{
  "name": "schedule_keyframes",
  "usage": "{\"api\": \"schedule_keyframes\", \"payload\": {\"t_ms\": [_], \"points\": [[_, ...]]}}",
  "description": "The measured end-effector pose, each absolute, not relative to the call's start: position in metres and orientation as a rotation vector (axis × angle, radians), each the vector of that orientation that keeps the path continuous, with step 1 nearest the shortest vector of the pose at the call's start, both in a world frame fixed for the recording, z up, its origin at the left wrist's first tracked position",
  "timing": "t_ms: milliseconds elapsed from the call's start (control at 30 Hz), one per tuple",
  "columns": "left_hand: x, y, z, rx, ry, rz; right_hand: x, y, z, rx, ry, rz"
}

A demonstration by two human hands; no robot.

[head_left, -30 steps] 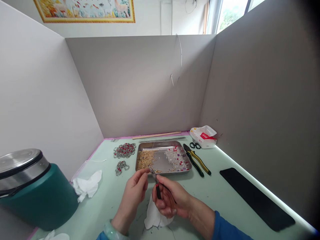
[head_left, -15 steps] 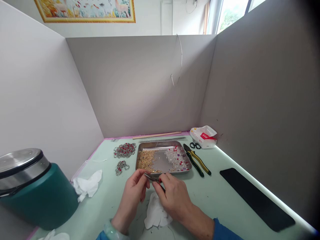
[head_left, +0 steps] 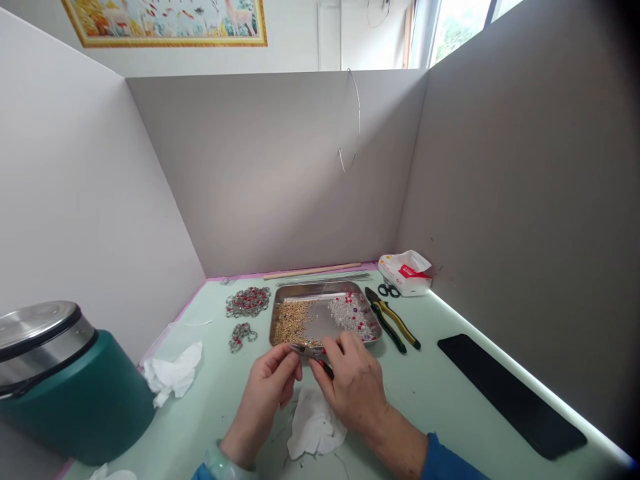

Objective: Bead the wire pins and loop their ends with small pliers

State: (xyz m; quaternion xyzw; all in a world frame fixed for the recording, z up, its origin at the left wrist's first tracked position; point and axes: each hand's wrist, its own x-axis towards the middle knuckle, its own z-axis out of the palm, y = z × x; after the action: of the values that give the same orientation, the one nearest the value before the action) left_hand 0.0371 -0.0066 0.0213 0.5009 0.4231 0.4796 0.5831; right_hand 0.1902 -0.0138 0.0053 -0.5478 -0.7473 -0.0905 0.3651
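The right hand (head_left: 356, 383) is closed around the handles of the small pliers (head_left: 310, 352), its fingers curled and its thumb laid along the tool; the plier tips point toward the left hand (head_left: 273, 380). The left hand's thumb and index finger are pinched nearly together at those tips; whatever lies between them is too small to identify; the remaining fingers are loosely curled. The small pliers are positioned at the near edge of the metal tray (head_left: 325, 288), which contains gold beads (head_left: 293, 321) at its left and clear and red beads (head_left: 353, 315) at its right; yellow-handled pliers (head_left: 395, 321) lie beside the tray's right side; a white tissue (head_left: 315, 427) lies below the hands.
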Motion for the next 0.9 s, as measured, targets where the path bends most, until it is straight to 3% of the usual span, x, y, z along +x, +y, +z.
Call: {"api": "schedule_keyframes", "payload": {"t_ms": [400,900], "points": [[0.036,-0.0045,0.0207,1.152,0.934,1.188,0.1885,-0.0138,0.0061,-1.389,-1.842,0.459],[0.0344,-0.0011,0.0149,1.314,1.051,1.1,0.1873,-0.0137,0.0065,-1.385,-1.901,0.532]]}}
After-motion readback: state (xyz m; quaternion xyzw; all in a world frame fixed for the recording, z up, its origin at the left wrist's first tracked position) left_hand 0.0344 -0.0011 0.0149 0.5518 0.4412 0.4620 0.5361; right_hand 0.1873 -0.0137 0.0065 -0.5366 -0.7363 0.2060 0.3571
